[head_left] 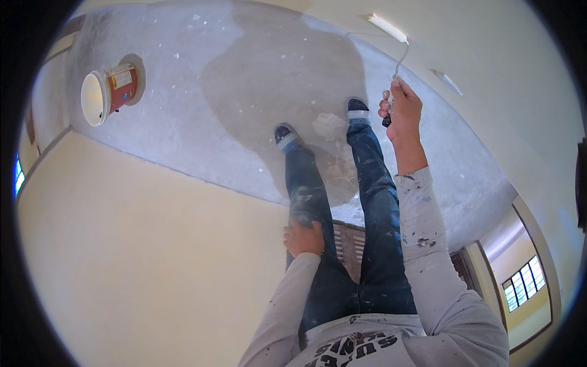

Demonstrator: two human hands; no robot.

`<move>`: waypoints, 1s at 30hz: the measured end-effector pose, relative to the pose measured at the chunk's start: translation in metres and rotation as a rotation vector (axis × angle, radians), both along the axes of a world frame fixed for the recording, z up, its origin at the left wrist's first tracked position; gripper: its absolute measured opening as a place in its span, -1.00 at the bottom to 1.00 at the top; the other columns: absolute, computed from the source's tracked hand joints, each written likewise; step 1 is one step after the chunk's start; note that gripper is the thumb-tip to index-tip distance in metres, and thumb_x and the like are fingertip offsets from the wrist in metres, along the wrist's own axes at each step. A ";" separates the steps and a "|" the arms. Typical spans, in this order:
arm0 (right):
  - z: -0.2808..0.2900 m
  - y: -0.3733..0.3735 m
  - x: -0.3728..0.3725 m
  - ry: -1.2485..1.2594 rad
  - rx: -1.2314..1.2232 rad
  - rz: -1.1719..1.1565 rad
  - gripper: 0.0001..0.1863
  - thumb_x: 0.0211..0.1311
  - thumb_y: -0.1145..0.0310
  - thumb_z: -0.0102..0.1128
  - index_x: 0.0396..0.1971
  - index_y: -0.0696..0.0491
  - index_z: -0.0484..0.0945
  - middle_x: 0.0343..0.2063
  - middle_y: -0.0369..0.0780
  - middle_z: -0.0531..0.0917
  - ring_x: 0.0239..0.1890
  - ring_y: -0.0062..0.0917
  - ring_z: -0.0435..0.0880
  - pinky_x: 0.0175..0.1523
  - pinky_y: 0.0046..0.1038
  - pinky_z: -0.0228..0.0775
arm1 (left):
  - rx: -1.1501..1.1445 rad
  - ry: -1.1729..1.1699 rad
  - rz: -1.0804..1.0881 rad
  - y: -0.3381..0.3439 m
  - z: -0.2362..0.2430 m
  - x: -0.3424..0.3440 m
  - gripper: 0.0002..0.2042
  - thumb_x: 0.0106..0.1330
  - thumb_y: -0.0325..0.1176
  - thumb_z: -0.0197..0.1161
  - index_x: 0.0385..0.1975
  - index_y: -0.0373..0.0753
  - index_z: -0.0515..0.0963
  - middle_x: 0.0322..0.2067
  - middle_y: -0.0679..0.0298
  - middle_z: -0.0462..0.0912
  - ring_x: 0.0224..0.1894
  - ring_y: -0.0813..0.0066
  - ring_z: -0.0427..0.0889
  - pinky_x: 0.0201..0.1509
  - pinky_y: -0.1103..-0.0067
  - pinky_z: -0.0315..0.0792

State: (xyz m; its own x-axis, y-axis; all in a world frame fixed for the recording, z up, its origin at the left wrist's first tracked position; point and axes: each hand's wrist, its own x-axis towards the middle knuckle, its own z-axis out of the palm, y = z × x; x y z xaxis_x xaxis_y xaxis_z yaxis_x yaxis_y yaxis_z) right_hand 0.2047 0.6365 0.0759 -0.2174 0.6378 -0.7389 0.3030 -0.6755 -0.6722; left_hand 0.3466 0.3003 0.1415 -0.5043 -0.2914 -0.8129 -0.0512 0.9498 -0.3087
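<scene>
My right hand (pixel 402 113) grips the dark handle of a paint roller, raised at the upper right. Its bent wire frame leads up to a long white sleeve (pixel 388 27) in front of the pale wall (pixel 520 104); I cannot tell whether it touches the wall. My left hand (pixel 304 237) rests on the thigh of my paint-spotted dark trousers (pixel 380 208), fingers spread slightly and holding nothing. My shoes (pixel 285 136) are on the mottled grey floor (pixel 171 73).
A white bucket (pixel 125 92) with a red label stands on the floor at upper left. A cream wall (pixel 140 244) fills the lower left. Slatted brown woodwork (pixel 345 235) shows between my legs. An opening at right shows a window (pixel 524 281); another window (pixel 18 174) is at far left.
</scene>
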 end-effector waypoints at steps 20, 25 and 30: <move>-0.070 -0.007 -0.049 0.028 -0.082 0.004 -0.85 0.44 0.46 0.09 -0.09 0.18 0.50 -0.49 -0.17 0.51 -0.62 -0.51 0.45 -0.57 -0.49 0.32 | 0.019 0.042 0.049 -0.008 -0.002 0.014 -0.36 0.26 0.06 0.22 0.16 -0.35 0.36 -0.04 -0.16 0.51 0.07 -0.13 0.53 0.17 0.14 0.37; -0.098 -0.009 -0.056 0.083 -0.067 0.024 -0.89 0.43 0.47 0.09 -0.14 0.18 0.48 -0.49 -0.17 0.49 -0.61 -0.49 0.46 -0.56 -0.46 0.34 | 0.017 0.067 0.050 -0.011 -0.001 0.018 -0.36 0.26 0.06 0.21 0.16 -0.34 0.36 -0.03 -0.16 0.51 0.07 -0.13 0.54 0.17 0.15 0.37; -0.181 0.017 -0.082 0.048 -0.145 -0.002 -0.94 0.43 0.49 0.07 -0.21 0.16 0.45 -0.50 -0.17 0.48 -0.61 -0.47 0.45 -0.54 -0.45 0.35 | 0.041 0.044 0.060 -0.009 -0.003 0.006 -0.37 0.25 0.05 0.21 0.15 -0.34 0.37 -0.03 -0.16 0.51 0.06 -0.14 0.54 0.17 0.14 0.37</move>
